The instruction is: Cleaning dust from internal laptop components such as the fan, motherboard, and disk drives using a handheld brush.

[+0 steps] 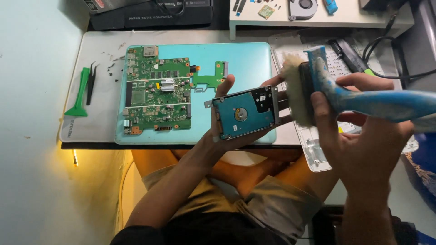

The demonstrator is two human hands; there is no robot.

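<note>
Two hands: flat metal hard drive (244, 113), bristly blue brush (318, 86).

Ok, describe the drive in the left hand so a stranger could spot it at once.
Start at the turquoise laptop lid lying on the low table. Over its right front corner, the left hand holds up a flat rectangular hard drive. Unlike the bare green motherboard lying to its left, it has a blue circuit board in a metal frame.

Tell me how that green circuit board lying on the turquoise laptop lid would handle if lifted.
The green circuit board looks thin and flat, so probably stiff and light. Its exposed chips and connectors suggest it is fragile. Lying flat on the turquoise laptop lid, it should not roll.
</note>
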